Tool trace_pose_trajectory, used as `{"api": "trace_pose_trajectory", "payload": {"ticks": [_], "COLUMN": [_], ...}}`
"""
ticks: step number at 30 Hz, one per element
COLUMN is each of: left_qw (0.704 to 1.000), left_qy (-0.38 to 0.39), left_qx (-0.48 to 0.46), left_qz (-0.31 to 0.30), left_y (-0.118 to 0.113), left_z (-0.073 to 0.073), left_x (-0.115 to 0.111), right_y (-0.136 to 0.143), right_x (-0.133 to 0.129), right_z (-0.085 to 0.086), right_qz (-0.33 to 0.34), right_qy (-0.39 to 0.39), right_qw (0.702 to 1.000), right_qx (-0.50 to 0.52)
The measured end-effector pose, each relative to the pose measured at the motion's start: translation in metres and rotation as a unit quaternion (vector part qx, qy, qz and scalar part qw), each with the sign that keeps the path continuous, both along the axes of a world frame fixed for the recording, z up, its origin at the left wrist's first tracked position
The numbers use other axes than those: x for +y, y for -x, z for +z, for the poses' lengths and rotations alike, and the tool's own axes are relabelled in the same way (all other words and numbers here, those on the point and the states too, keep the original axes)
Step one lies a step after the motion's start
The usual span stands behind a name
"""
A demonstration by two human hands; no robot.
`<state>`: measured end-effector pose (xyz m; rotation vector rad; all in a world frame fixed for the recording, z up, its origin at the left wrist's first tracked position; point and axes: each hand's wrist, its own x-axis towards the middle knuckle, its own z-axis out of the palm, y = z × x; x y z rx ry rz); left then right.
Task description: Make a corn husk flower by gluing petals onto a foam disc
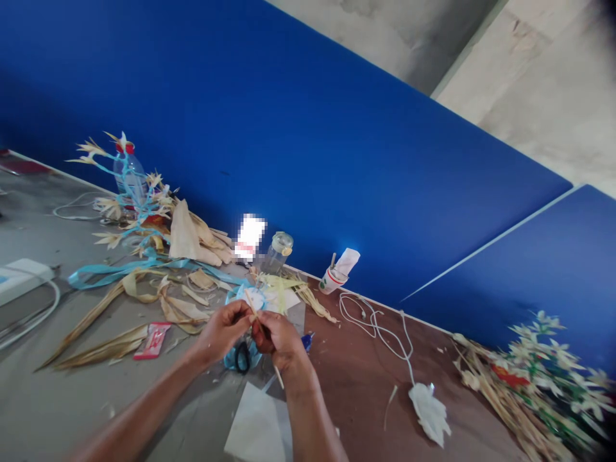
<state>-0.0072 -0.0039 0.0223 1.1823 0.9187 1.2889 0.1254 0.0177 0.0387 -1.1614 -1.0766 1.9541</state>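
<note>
Over the middle of the tabletop, my left hand [225, 328] and my right hand [280, 335] meet with fingertips pinched together. Between them is a thin, pale strip of dried husk [251, 301], its upper end poking out above the fingers. A pale, narrow end [278, 377] shows below my right wrist; whether it belongs to the same strip I cannot tell. Just under my hands, the black handle of scissors [242, 357] lies by light-blue ribbon [231, 360], partly hidden. A white sheet of paper [257, 423] lies nearer to me, partly behind my right forearm.
To the left are dried husks [103, 346], a red packet [153, 340] and a bottle [129, 173] among husk flowers. Behind stand a lit phone [249, 236], a jar [278, 252] and a cup [333, 280]. White cable [385, 337] and artificial flowers [553, 359] lie right.
</note>
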Motion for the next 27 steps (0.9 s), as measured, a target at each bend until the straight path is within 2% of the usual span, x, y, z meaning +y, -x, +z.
{"api": "trace_pose_trajectory", "payload": {"ticks": [2, 5, 8, 16, 19, 21, 23, 25, 27], "left_qw": [0.999, 0.996, 0.993, 0.991, 0.995, 0.998, 0.997, 0.996, 0.994], "left_qy": [-0.029, -0.047, -0.062, -0.068, -0.051, -0.024, 0.01, 0.027, 0.04], "left_qx": [0.039, 0.079, 0.101, 0.111, 0.086, 0.048, -0.002, -0.038, -0.052], "left_qz": [-0.02, 0.004, 0.002, 0.005, 0.013, 0.046, 0.075, 0.082, 0.09], "left_y": [0.002, 0.006, 0.009, 0.012, 0.016, 0.019, 0.02, 0.017, 0.012], "left_z": [0.001, 0.001, 0.0, 0.006, 0.005, 0.002, -0.001, -0.003, -0.003], "left_x": [-0.001, -0.001, 0.0, 0.0, 0.002, 0.005, 0.009, 0.011, 0.012], "right_y": [-0.001, -0.002, -0.003, -0.005, -0.014, -0.025, -0.034, -0.038, -0.033], "right_x": [0.0, -0.001, -0.001, 0.002, 0.004, 0.006, 0.008, 0.009, 0.007], "right_z": [0.001, 0.004, 0.006, 0.0, 0.007, 0.017, 0.027, 0.031, 0.028], "right_qz": [-0.001, 0.012, 0.032, 0.092, 0.095, 0.071, -0.002, -0.078, -0.08], "right_qy": [0.019, 0.048, 0.078, 0.117, 0.123, 0.1, 0.066, 0.044, 0.04], "right_qw": [1.0, 0.998, 0.994, 0.981, 0.978, 0.977, 0.98, 0.985, 0.991], "right_qx": [0.017, 0.042, 0.074, 0.123, 0.14, 0.173, 0.187, 0.149, 0.097]}}
